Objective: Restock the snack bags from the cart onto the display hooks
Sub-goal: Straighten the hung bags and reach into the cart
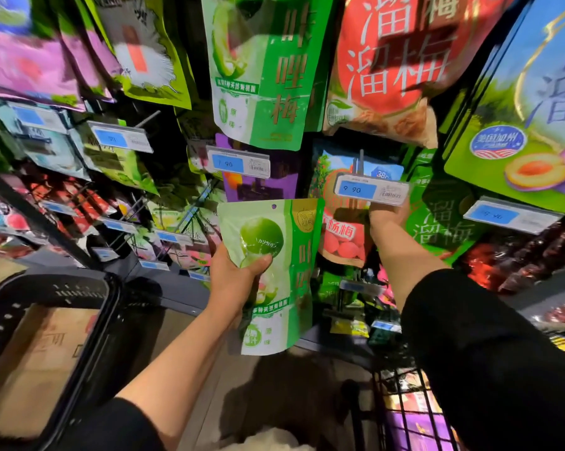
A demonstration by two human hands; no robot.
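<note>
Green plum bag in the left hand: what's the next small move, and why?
Probably lift the green plum bag until its hang hole lines up with a hook tip. The left hand grips it low, below the price tags, while the right hand is up at the 9.90 price tag, perhaps to flip it clear.

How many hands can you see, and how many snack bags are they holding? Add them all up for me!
Hands: 2 (left hand, right hand)
Snack bags held: 1 (green snack bag, in the left hand)
Total: 3
</note>
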